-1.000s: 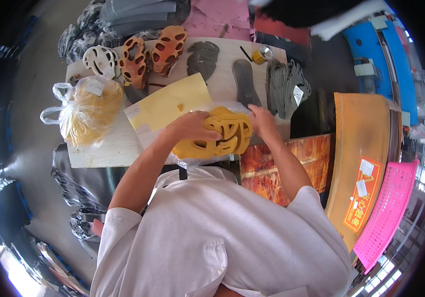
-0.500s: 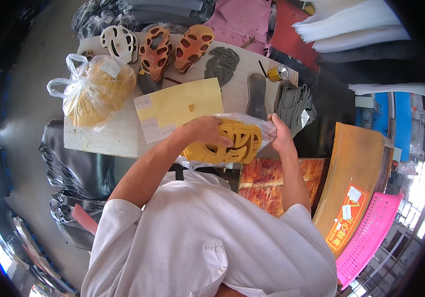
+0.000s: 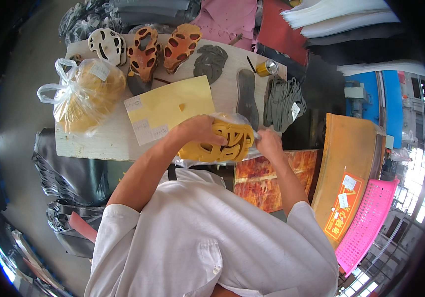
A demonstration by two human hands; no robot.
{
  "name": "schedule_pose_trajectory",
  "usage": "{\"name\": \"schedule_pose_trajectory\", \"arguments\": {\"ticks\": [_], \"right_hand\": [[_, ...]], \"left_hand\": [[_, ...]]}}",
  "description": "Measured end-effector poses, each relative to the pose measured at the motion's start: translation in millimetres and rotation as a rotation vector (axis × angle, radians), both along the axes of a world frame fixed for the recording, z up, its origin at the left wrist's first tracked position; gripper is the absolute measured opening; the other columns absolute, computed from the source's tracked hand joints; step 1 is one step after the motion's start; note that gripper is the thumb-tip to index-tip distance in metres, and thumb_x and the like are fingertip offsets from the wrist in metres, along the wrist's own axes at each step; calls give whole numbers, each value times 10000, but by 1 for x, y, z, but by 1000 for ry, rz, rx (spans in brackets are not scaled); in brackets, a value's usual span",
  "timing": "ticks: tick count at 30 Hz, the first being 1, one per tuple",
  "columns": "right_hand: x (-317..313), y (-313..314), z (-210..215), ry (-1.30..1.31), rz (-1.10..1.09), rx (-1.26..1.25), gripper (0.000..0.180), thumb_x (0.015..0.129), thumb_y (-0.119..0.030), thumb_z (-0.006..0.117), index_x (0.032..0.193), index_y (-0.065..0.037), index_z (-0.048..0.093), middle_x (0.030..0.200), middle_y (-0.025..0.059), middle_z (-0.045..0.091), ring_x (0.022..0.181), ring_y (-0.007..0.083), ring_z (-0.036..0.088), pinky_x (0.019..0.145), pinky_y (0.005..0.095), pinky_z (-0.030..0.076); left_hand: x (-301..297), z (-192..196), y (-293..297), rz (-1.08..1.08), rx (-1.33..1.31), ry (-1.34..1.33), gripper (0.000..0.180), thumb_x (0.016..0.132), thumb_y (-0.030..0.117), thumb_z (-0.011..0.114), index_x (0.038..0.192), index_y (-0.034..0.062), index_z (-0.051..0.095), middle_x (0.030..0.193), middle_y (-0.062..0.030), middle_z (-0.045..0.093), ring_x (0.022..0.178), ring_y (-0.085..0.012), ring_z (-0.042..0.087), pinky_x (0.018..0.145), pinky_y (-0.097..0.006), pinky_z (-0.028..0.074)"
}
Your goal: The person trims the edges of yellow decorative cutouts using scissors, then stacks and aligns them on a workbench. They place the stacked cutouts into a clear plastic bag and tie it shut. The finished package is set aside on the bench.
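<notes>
A stack of yellow cut-out shoe uppers [image 3: 232, 141] lies in a clear plastic bag [image 3: 232, 118] at the table's near edge. Over the left part of the stack, my left hand [image 3: 200, 130] grips it with the thumb across the top. My right hand [image 3: 270, 143] is closed on the bag's edge, just right of the stack. Beyond them is a yellow sheet [image 3: 178, 101] with white labels and a small yellow scrap on it. A dark insole [image 3: 246, 96] and a bundle of grey cut-out pieces [image 3: 283, 101] lie behind my right hand.
On the table [image 3: 88, 147] stand a tied bag of yellow pieces [image 3: 91, 94], a white shoe form [image 3: 107, 45], two orange shoe forms [image 3: 143, 54], grey cut-outs [image 3: 209, 63] and a can [image 3: 267, 68]. Right are a brown box [image 3: 344, 163] and a pink basket [image 3: 368, 220].
My right hand has moved left and closer to the stack, and its fingers are now curled tighter on the bag. My left hand still holds the stack. The whole view has shifted slightly.
</notes>
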State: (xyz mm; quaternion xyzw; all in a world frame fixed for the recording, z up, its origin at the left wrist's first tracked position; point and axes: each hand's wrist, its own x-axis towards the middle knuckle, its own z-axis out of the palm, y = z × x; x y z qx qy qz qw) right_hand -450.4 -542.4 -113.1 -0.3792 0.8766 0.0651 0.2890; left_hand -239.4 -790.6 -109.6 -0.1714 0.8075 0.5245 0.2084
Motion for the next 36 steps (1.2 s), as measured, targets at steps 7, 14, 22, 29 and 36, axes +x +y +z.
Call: {"name": "schedule_pose_trajectory", "arguments": {"ticks": [7, 14, 22, 29, 36], "right_hand": [[33, 6, 30, -542, -798, -811, 159, 999, -36, 618, 1081, 43, 728, 966, 28, 706, 883, 156, 693, 786, 312, 575], [30, -3, 11, -565, -1354, -1005, 299, 990, -302, 785, 937, -36, 660, 731, 23, 608, 576, 137, 523, 557, 276, 442], [43, -43, 43, -815, -960, -1171, 325, 955, -86, 748, 1250, 43, 701, 893, 28, 686, 735, 119, 624, 655, 277, 508], [35, -36, 62, -98, -326, -560, 378, 918, -179, 725, 1258, -15, 731, 976, 182, 791, 865, 183, 743, 796, 343, 571], [32, -25, 58, -154, -472, -510, 372, 977, -276, 719, 1210, 13, 742, 820, 90, 732, 752, 113, 645, 731, 315, 533]], "left_hand": [[-2, -9, 0, -18, -31, -50, 785, 737, 612, 803, 1275, 43, 741, 1095, -189, 788, 1010, -327, 758, 952, -408, 573], [-4, -9, 6, -49, -111, -45, 792, 747, 687, 751, 1161, 12, 789, 1068, -207, 787, 976, -344, 756, 919, -418, 578], [3, 2, 3, 24, -69, -31, 795, 756, 707, 736, 1108, -3, 809, 1037, -222, 782, 959, -336, 755, 901, -430, 574], [13, 1, -6, 166, -142, 120, 679, 849, 624, 722, 1146, 17, 796, 1055, -212, 786, 1003, -331, 757, 904, -447, 572], [149, -68, 2, 742, -204, -24, 407, 931, 334, 682, 1034, -54, 746, 942, -256, 756, 912, -365, 753, 822, -443, 561]]}}
